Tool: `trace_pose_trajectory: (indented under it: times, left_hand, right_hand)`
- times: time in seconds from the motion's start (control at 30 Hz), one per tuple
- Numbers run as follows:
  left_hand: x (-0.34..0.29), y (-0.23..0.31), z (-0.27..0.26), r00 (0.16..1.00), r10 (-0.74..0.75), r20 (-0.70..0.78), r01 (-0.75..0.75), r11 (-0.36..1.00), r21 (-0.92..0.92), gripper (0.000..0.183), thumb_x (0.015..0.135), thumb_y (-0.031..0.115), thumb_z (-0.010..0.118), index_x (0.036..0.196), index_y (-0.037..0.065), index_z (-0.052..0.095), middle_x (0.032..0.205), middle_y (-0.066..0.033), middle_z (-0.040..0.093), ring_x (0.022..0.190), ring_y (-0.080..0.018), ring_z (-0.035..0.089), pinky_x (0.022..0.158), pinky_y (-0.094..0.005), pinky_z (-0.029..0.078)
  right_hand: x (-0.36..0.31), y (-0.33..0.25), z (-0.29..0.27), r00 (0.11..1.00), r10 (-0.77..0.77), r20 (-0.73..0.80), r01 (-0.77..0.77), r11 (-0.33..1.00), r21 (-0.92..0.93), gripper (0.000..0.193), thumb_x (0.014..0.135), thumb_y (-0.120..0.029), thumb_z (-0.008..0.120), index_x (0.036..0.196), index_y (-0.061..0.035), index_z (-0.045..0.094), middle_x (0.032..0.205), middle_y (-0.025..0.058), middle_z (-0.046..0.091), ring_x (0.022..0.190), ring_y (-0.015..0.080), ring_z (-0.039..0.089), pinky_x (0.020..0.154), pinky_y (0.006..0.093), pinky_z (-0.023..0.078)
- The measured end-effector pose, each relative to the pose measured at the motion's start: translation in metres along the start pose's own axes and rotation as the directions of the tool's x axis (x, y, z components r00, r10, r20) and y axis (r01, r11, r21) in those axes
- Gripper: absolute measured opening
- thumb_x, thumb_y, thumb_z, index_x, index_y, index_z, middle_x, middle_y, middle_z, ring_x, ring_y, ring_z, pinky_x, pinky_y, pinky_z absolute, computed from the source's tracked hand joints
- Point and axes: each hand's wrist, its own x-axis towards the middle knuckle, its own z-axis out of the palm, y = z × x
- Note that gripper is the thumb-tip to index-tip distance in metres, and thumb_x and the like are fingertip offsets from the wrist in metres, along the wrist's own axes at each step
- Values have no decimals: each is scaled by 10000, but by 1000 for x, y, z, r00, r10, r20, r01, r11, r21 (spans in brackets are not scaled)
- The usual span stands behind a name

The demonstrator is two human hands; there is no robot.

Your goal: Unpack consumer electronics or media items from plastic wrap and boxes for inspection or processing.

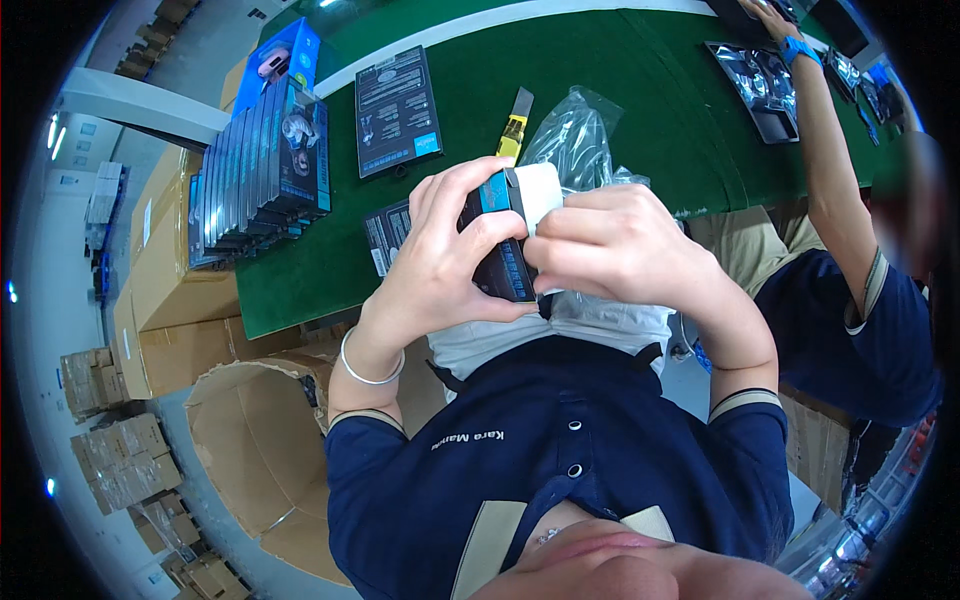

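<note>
My left hand [437, 248] is wrapped round a small black box [508, 270] with a blue label, held over the table's near edge. A white flap or inner piece [541, 190] shows at the box's right end. There my right hand [622, 243] is closed, its fingers pressed together against the box; they hide what exactly they pinch. Just beyond the box lies a yellow utility knife [512, 138] with its blade out. Beside the knife is a crumpled clear plastic bag [572, 135]. Another dark box [385, 236] is partly covered by my left hand.
A flat black box [398, 112] lies on the green table [650, 95]. At the left stands a row of similar boxes [262, 170] by a blue box [290, 60]. Cartons [165, 250] flank the table. On the right, a co-worker's arm [832, 170] reaches past a black tray [757, 92].
</note>
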Motion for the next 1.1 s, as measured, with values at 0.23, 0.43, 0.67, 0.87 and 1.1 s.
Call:
trace_pose_trajectory:
  times: [0.23,0.43,0.67,0.87,1.1]
  left_hand:
    - [-4,-10,1,998,18,-55,-29,976,-215,642,439,291,882,981,148,569,1302,-181,436,1162,-356,457,966,-450,330]
    - [-3,-14,-3,999,20,-43,-34,940,-341,682,420,257,878,1021,146,576,1300,-185,439,1163,-364,454,976,-442,340]
    - [-4,-10,4,996,17,86,14,937,-348,841,444,261,874,1201,140,529,1312,-161,436,1167,-355,457,979,-455,317]
    - [-6,-18,-6,986,-14,164,26,997,-72,826,456,248,850,1211,143,533,1304,-142,436,1144,-345,458,966,-462,320]
    - [-9,-28,-11,966,-28,259,26,1000,10,822,446,242,855,1199,141,542,1319,-147,427,1197,-357,425,1000,-487,305]
  right_hand:
    - [2,2,2,999,19,-39,-19,1000,-3,243,667,-111,674,908,-84,660,701,14,553,547,165,565,445,293,426]
    - [4,-1,1,998,36,53,-35,999,-24,340,654,-113,661,994,-110,661,665,8,519,521,169,544,421,302,410]
    - [-7,-9,-5,974,92,209,-73,993,-95,330,679,-102,624,1009,-119,622,609,22,444,487,187,513,417,325,396]
    - [-35,8,-17,967,182,176,-175,983,-53,307,682,-64,613,985,-104,583,625,37,514,541,215,575,462,328,434]
    - [-64,10,-34,933,294,206,-315,946,79,295,643,26,660,918,-66,606,602,44,563,557,217,602,482,322,443]
